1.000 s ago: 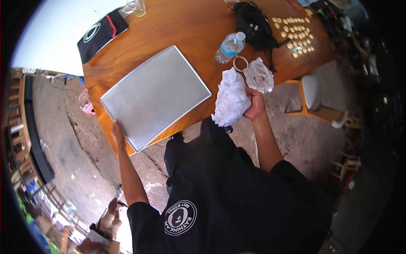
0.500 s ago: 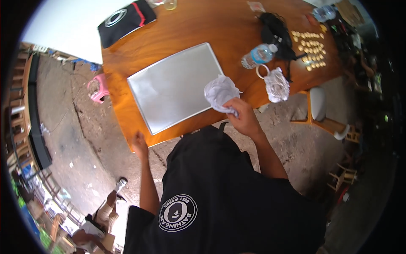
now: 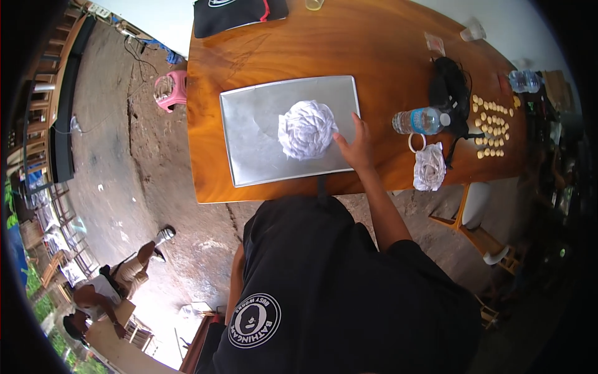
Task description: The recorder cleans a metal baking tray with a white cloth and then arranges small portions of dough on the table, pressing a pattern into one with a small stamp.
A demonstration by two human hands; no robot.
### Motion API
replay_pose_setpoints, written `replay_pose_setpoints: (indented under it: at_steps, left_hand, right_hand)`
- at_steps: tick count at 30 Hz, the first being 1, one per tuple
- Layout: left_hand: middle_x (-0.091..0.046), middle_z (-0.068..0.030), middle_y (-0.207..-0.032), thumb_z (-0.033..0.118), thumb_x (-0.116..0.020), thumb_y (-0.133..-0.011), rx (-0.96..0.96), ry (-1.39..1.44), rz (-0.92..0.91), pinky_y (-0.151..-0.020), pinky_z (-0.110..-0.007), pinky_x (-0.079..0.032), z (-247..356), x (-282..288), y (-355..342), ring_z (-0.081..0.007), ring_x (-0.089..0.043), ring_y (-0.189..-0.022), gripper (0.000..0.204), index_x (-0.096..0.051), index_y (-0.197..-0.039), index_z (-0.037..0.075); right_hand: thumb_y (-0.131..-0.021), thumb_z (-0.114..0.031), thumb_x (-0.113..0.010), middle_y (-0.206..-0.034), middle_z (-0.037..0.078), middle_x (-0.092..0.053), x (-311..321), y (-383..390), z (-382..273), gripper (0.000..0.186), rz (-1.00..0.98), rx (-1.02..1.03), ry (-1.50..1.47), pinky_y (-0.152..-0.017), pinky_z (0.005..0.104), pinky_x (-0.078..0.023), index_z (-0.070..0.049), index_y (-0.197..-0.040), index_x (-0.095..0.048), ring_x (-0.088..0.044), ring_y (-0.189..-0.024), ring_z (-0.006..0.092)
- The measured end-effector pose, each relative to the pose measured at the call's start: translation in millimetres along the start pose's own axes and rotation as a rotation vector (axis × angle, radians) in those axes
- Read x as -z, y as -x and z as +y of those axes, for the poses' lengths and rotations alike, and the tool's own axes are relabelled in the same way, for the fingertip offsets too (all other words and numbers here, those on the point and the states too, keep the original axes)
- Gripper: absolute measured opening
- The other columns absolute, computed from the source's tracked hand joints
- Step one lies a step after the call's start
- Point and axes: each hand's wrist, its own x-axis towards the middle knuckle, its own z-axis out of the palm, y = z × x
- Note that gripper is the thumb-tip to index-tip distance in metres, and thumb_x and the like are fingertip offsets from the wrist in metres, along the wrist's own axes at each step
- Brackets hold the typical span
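Note:
A bunched white cloth (image 3: 306,129), gathered into a round rosette-like shape, lies on the silver metal tray (image 3: 249,163). My right hand (image 3: 356,146) is at the tray's right edge, fingers apart and holding nothing. Its thumb points toward the cloth's right side; whether it touches the cloth I cannot tell. Only part of my left forearm shows beside the black shirt, and the left hand is out of sight. To the right lie a second crumpled white cloth (image 3: 430,167) and a pale ring (image 3: 417,143).
The wooden table (image 3: 367,50) also bears a lying water bottle (image 3: 420,121), a black bag (image 3: 450,93), rows of small golden pieces (image 3: 492,128) and a black pouch (image 3: 240,14). A pink stool (image 3: 177,90) stands left; a chair (image 3: 476,206) stands right. A person (image 3: 103,299) is lower left.
The white cloth has gone from my right hand onto the tray's middle, and that hand has opened. My left hand has dropped out of sight. The whole view has turned.

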Motion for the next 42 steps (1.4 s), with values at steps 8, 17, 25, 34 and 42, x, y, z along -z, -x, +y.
replay_pose_setpoints:
  at_steps: [8,17,25,34,42]
  left_hand:
    - [-0.064,-0.0208,-0.122,0.015,-0.052,-0.100,-0.481,-0.058,0.513,-0.093,-0.043,-0.049,223.8,14.5,-35.2,-0.0374,-0.061,-0.112,0.028,-0.063,-0.121,0.001]
    - [-0.023,-0.0147,-0.162,0.031,-0.045,-0.100,-0.736,-0.563,0.623,-0.120,-0.052,-0.017,252.9,-18.0,-133.2,-0.0403,-0.020,-0.148,0.061,-0.029,-0.154,0.008]
    - [-0.016,-0.0143,-0.164,0.035,-0.046,-0.098,-0.767,-0.680,0.518,-0.122,-0.050,-0.010,250.2,-2.9,-134.7,-0.0370,-0.014,-0.151,0.068,-0.025,-0.155,0.006]
    - [-0.021,-0.0208,-0.161,0.037,-0.043,-0.099,-0.792,-0.707,0.520,-0.121,-0.053,-0.011,256.4,-6.1,-135.4,-0.0417,-0.016,-0.149,0.066,-0.028,-0.154,0.003]
    - [-0.024,-0.0164,-0.161,0.039,-0.040,-0.101,-0.746,-0.648,0.588,-0.122,-0.049,-0.011,249.7,-6.8,-135.0,-0.0360,-0.019,-0.150,0.066,-0.027,-0.153,0.001]
  right_hand:
    - [-0.087,-0.029,-0.066,-0.144,0.025,-0.041,-63.7,6.9,3.8,0.066,-0.198,0.282,0.193,-0.108,0.0540,-0.033,-0.006,-0.144,-0.043,-0.040,-0.133,0.0426]
    - [-0.096,-0.044,-0.047,-0.162,0.020,-0.018,-127.2,-1.1,6.1,0.069,-0.254,0.157,0.576,-0.121,0.0514,-0.006,-0.009,-0.154,-0.032,-0.013,-0.151,0.0369]
    - [-0.097,-0.043,-0.047,-0.161,0.016,-0.023,-101.4,-34.6,47.2,0.063,-0.179,0.235,0.623,-0.120,0.0532,-0.015,-0.015,-0.153,-0.036,-0.021,-0.149,0.0373]
    - [-0.096,-0.053,-0.044,-0.157,0.026,-0.028,-238.6,-49.2,-74.5,0.071,-0.045,0.064,0.520,-0.120,0.0560,-0.009,-0.005,-0.148,-0.041,-0.017,-0.149,0.0409]
    - [-0.097,-0.050,-0.044,-0.150,0.017,-0.042,-186.1,-87.7,-9.3,0.062,-0.104,0.314,0.384,-0.120,0.0532,-0.015,-0.006,-0.141,-0.049,-0.028,-0.146,0.0350]
